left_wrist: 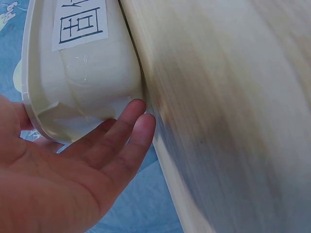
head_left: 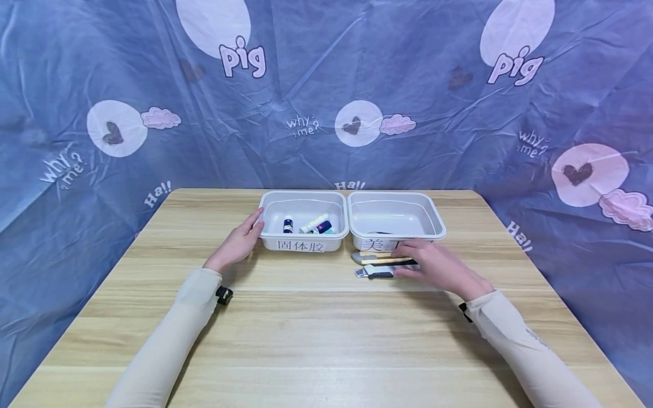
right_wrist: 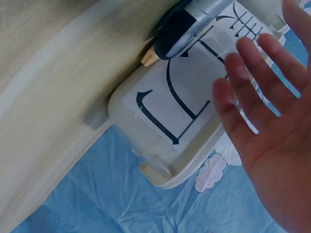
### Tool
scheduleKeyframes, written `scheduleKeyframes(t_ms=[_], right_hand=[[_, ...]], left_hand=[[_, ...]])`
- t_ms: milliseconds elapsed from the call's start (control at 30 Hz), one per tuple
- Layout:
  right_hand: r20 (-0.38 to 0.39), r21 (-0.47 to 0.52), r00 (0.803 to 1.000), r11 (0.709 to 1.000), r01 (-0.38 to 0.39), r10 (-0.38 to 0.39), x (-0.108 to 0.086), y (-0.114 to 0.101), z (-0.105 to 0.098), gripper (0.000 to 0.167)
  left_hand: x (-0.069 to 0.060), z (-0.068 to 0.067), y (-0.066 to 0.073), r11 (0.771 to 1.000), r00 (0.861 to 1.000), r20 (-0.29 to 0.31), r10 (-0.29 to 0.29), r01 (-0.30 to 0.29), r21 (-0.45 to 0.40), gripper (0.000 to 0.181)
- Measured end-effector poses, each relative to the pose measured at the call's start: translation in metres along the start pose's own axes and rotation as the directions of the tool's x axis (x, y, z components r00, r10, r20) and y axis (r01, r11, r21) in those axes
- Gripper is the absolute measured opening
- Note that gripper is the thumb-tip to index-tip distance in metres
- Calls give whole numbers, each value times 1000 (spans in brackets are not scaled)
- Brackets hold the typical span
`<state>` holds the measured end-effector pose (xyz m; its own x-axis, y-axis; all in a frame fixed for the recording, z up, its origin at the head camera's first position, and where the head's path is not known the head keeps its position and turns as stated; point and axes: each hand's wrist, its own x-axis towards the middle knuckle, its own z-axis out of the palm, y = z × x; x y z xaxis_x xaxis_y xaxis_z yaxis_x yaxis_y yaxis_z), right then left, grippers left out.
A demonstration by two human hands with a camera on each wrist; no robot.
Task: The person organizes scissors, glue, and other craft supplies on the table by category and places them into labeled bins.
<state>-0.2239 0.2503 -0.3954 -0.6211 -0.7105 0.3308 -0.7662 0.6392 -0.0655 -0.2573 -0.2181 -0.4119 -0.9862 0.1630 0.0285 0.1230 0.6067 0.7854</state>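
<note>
My left hand (head_left: 236,245) rests its fingers on the left side of the white bin (head_left: 304,245) labelled 固体胶; the left wrist view shows the fingers (left_wrist: 130,115) extended by that bin's corner. Several glue sticks (head_left: 314,223) lie inside. In front of the second white bin (head_left: 441,228), my right hand (head_left: 440,266) is over the right ends of utility knives, one yellowish (head_left: 371,260), one silver and black (head_left: 376,272). The right wrist view has the hand (right_wrist: 272,141) with spread fingers near a knife (right_wrist: 181,30); whether it touches them is unclear.
Both bins stand side by side toward the back of the wooden table (head_left: 285,340). A dark item (head_left: 380,233) shows low inside the right bin. Behind the table's back edge hangs a blue printed cloth (head_left: 316,73), which also lines both sides.
</note>
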Motion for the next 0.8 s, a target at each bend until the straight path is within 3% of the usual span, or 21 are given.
scheduleKeyframes(t_ms=[800], right_hand=[[126, -19, 991, 999, -50, 52, -2, -4, 15, 40]], left_hand=[[0, -1, 1, 1000, 1000, 0, 4, -4, -6, 58]])
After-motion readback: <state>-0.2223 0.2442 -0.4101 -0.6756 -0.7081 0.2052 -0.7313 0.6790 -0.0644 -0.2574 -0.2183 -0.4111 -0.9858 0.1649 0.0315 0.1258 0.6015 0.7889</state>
